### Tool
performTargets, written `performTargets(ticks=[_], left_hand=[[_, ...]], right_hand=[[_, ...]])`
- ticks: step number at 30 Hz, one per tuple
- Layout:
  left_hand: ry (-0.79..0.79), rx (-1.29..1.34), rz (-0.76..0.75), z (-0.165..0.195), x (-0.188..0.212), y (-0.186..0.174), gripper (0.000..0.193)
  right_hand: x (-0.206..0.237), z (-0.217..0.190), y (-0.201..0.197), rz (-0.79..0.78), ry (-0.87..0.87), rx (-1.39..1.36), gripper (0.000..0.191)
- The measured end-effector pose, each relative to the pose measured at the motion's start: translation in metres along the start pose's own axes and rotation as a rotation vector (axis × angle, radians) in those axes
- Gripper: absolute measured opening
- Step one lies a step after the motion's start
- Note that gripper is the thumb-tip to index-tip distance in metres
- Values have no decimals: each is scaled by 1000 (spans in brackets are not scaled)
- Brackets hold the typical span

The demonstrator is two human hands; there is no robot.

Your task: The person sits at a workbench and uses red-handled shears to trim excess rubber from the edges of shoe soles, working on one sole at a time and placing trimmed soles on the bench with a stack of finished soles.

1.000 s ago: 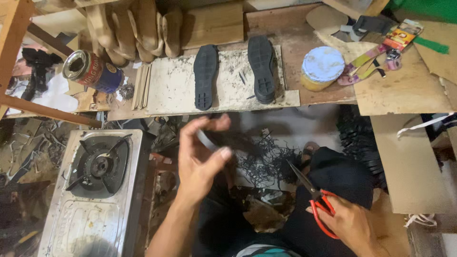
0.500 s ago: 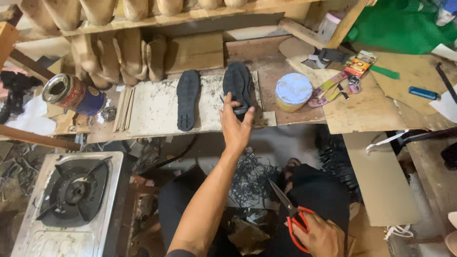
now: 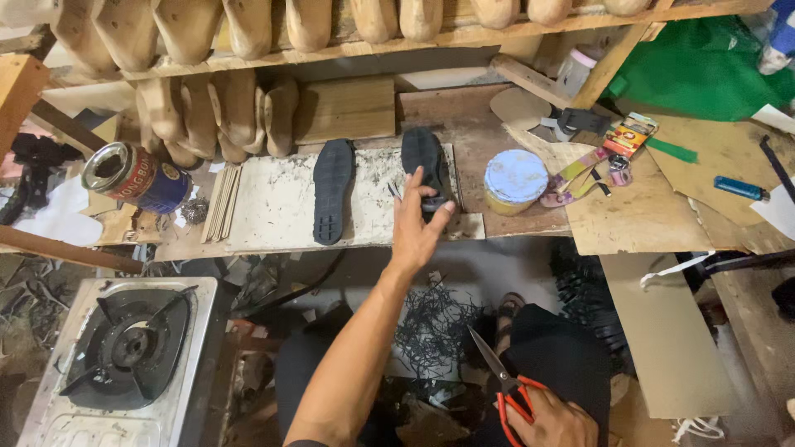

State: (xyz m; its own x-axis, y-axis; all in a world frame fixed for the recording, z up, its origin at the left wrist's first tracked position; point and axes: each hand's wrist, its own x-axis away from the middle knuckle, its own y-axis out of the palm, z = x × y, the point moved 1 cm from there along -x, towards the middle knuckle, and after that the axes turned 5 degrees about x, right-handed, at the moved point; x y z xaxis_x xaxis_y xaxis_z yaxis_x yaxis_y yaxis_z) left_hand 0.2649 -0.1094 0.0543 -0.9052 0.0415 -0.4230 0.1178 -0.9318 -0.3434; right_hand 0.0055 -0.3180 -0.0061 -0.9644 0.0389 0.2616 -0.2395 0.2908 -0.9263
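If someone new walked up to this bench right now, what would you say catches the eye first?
Probably the left hand stretched out to the right-hand black shoe sole on the white board, with a second black sole lying beside it. Low in the picture, the right hand grips red-handled scissors over a heap of black trimmings. Rows of wooden shoe lasts line the shelf above.

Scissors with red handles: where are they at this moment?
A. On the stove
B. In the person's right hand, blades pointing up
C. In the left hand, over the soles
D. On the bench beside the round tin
B: the right hand holds the scissors low by the lap, blades pointing up, while the left hand reaches to a black sole on the bench.
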Motion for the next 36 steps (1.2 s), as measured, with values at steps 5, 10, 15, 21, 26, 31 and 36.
performTargets(ticks=[5, 10, 15, 21, 26, 31, 36], left_hand=[[-215, 0, -176, -3, -3, -10, 78], [-13, -301, -173, 1, 2, -6, 50], [-45, -394, -110, 8, 3, 4, 46], [25, -584, 145, -1, -10, -54, 57], [-345, -867, -70, -13, -21, -133, 58], [-552, -635, -88, -16, -22, -163, 56], [-665, 728, 180, -25, 7, -190, 59]], right_hand=[[-5, -7, -3, 42, -55, -4, 63], [-2, -12, -2, 95, -43, 19, 63], [-10, -9, -5, -37, -61, 19, 65], [2, -7, 2, 337, -129, 21, 48], [-6, -4, 1, 190, -477, 275, 38], [-9, -7, 5, -26, -86, 65, 61], [-4, -6, 7, 51, -72, -14, 61]])
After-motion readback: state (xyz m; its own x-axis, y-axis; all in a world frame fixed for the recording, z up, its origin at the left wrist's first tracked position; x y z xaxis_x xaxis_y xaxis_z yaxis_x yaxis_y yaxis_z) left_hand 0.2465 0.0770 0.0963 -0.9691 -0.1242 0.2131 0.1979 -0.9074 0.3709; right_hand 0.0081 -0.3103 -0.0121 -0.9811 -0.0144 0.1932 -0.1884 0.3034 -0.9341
